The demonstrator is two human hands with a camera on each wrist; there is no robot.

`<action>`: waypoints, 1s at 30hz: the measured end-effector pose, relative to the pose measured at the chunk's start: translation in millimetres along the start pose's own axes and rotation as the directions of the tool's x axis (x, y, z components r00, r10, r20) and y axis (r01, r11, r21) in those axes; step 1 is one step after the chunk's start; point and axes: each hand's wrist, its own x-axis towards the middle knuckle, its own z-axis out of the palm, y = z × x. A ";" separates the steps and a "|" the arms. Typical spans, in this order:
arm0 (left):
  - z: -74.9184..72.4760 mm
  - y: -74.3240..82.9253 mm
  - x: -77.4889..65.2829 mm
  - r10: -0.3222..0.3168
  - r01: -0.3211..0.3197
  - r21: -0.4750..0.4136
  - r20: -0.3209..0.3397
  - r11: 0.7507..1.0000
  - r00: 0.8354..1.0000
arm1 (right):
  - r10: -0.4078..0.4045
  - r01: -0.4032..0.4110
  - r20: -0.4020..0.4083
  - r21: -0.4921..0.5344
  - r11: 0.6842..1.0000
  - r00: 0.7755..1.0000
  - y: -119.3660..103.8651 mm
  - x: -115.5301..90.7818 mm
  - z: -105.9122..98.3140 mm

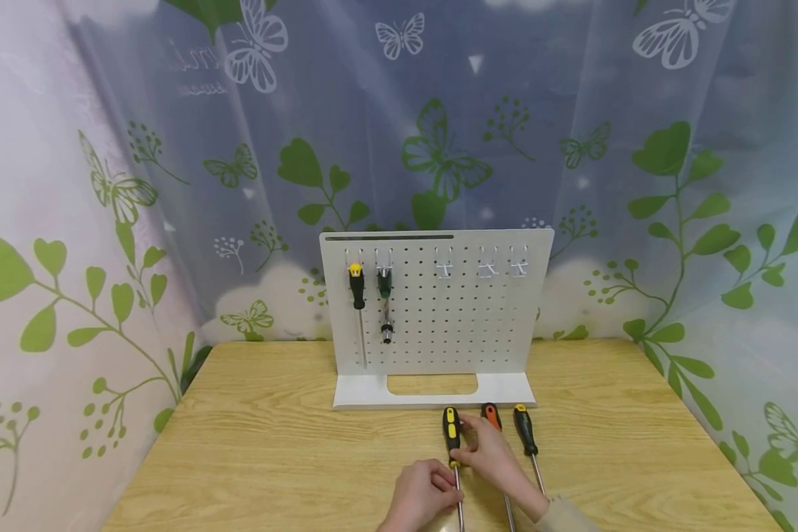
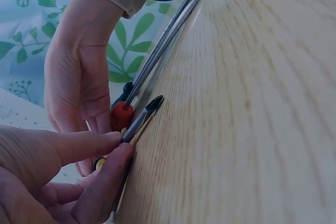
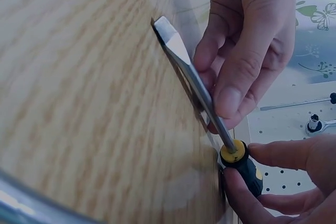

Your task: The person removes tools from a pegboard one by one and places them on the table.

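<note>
A flathead screwdriver with a black and yellow handle (image 1: 451,432) lies near the pegboard's base, its handle toward the board. My left hand (image 1: 422,493) pinches its metal shaft (image 3: 202,90) between thumb and finger. On the handle, close to the yellow collar, my right hand (image 1: 492,454) grips with thumb and fingers. In the right wrist view the flat blade tip is just above or on the wood; contact cannot be told. Beside the right hand lies an orange and black screwdriver (image 1: 491,415), partly covered by that hand. Further right rests another black and yellow screwdriver (image 1: 524,428).
A white pegboard (image 1: 425,332) stands at the table's back. On its left hang a yellow-topped screwdriver (image 1: 357,288) and a green-handled ratchet wrench (image 1: 385,284). Several bare hooks (image 1: 487,264) sit to the right. Beneath everything is a wooden table (image 1: 259,443), with a printed curtain behind.
</note>
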 end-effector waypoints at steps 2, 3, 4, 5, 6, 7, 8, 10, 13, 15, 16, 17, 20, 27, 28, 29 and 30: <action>0.0 0.6 -0.3 -0.010 0.010 -0.012 0.005 1.000 1.000 | -0.003 0.003 0.002 -0.015 1.000 1.000 0.2 0.3 0.3; 0.0 1.1 -0.4 -0.019 0.019 -0.028 0.011 0.999 1.000 | -0.004 0.004 0.003 -0.021 1.000 1.000 0.2 0.5 0.4; 0.1 1.4 -0.5 -0.028 0.029 -0.045 0.017 0.999 0.999 | -0.005 0.005 0.004 -0.024 1.000 1.000 0.2 0.7 0.3; 0.1 1.7 -0.5 -0.037 0.039 -0.064 0.022 0.997 0.999 | -0.007 0.007 0.005 -0.032 0.999 1.000 0.1 0.8 0.3; 0.0 1.9 -0.5 -0.046 0.049 -0.087 0.027 0.995 0.999 | -0.006 0.006 0.006 -0.035 0.999 1.000 -0.1 0.9 0.1; -0.2 2.2 -0.5 -0.055 0.058 -0.107 0.032 0.993 0.998 | -0.007 0.008 0.006 -0.037 0.999 1.000 -0.3 1.0 0.0; -0.6 2.2 -0.3 -0.060 0.064 -0.126 0.035 0.990 0.998 | -0.007 0.007 0.007 -0.039 0.999 1.000 -0.4 1.1 0.1; -1.9 1.9 0.3 -0.062 0.066 -0.142 0.034 0.988 0.998 | -0.008 0.008 0.006 -0.041 0.999 1.000 -0.8 1.1 0.0; -3.8 1.0 2.0 -0.057 0.060 -0.157 0.023 0.986 0.998 | -0.007 0.007 0.004 -0.037 0.999 1.000 -1.4 1.0 0.4; -5.7 0.4 3.3 -0.049 0.050 -0.174 0.012 0.983 0.999 | -0.005 0.005 0.004 -0.037 0.999 1.000 -1.7 0.8 0.9; -6.9 0.0 4.2 -0.040 0.041 -0.182 0.005 0.982 0.999 | -0.005 0.005 0.004 -0.035 0.999 1.000 -2.0 0.6 1.3; -8.4 0.2 5.0 -0.034 0.033 -0.190 -0.002 0.981 0.999 | -0.003 0.003 0.003 -0.036 0.999 1.000 -2.3 0.5 1.6; -14.1 1.4 7.6 -0.014 0.009 -0.196 -0.022 0.981 1.000 | -0.005 0.005 -0.001 -0.043 0.999 1.000 -3.0 0.2 1.8; -27.0 0.0 16.9 0.012 -0.026 -0.215 -0.069 0.976 0.998 | -0.012 0.012 0.000 -0.045 0.999 1.000 -4.3 1.1 0.5; -28.9 -0.6 18.8 0.015 -0.031 -0.220 -0.077 0.975 0.997 | -0.015 0.015 -0.002 -0.040 0.999 1.000 -4.3 1.6 0.3; -31.0 -0.9 20.3 0.013 -0.032 -0.219 -0.085 0.975 0.996 | -0.020 0.020 -0.003 -0.035 0.999 1.000 -4.3 2.0 0.0; -33.2 -1.1 21.8 0.013 -0.034 -0.223 -0.093 0.974 0.996 | -0.026 0.026 -0.004 -0.033 0.999 1.000 -4.1 2.7 -0.2</action>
